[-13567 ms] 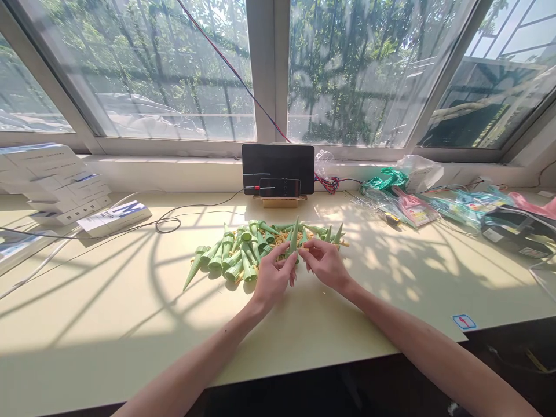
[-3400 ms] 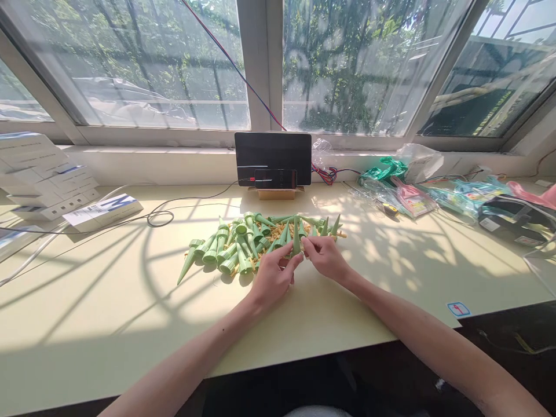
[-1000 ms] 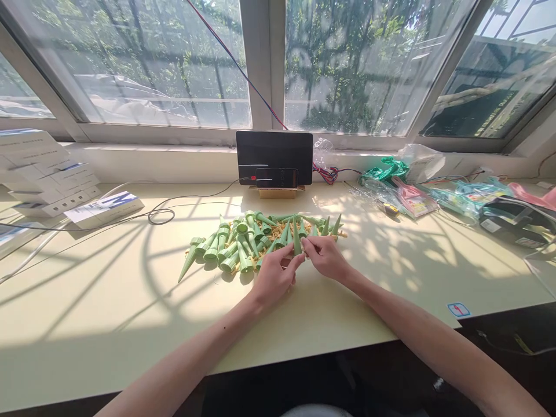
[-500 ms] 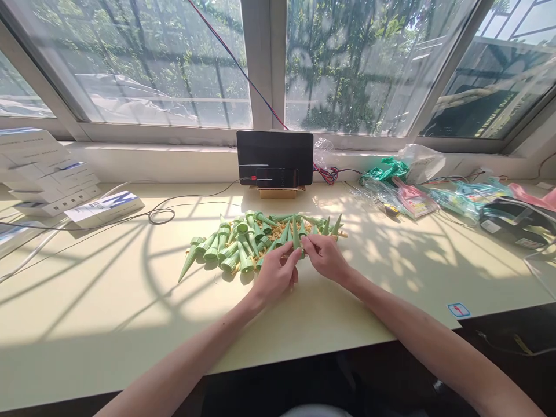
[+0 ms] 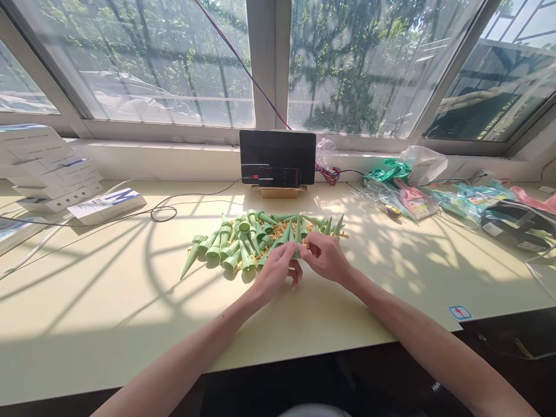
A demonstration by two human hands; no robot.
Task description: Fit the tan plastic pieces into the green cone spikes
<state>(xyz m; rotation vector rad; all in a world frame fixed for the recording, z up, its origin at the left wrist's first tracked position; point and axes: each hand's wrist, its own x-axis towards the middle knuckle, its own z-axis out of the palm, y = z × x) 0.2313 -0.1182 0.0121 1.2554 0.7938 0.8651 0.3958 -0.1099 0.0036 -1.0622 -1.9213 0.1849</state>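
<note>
Sunlit table (image 5: 304, 330) below windows (image 5: 356, 63). Green cone (image 5: 297, 230) upright, tip up, over the table's middle, at the near edge of the pile. Left hand (image 5: 277, 267): fingers narrow, holding the cone low down. Right hand (image 5: 328, 258): fingers narrow, bunched at the cone's base; cannot tell what they grip. One small yellow piece (image 5: 306, 246) shows at the right fingers. Around and behind the hands: more green cones (image 5: 245, 255), several lying, some upright, mixed with yellow pegs (image 5: 269, 229). Beyond the pile: phone (image 5: 280, 178) in front of tablet (image 5: 278, 147), both upright. Far left: stacked boxes (image 5: 39, 153), single box (image 5: 106, 205) beside them, looped cable (image 5: 163, 214) near. Far right: plastic bags (image 5: 417, 200), black case (image 5: 516, 223). Sticker (image 5: 460, 313) at near right edge.
</note>
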